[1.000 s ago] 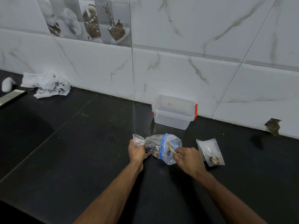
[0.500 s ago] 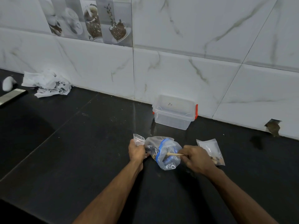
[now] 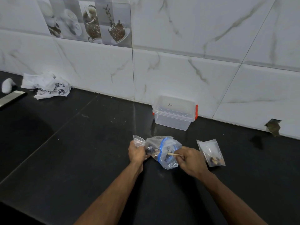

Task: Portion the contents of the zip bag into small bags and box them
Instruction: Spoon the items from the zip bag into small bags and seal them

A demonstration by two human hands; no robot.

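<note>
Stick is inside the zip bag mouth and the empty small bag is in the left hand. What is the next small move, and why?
Probably draw a few pieces out with the wooden stick toward the small bag. The right hand pinches the stick, whose tip is inside the zip bag among dark pieces; the left hand grips both bags, and the small one looks empty.

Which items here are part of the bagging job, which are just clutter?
In use: zip bag; wooden stick in right hand; small bag in left hand; filled small bag; lidded clear box.
Clutter: crumpled printed plastic bag; white object; metal strip.
</note>
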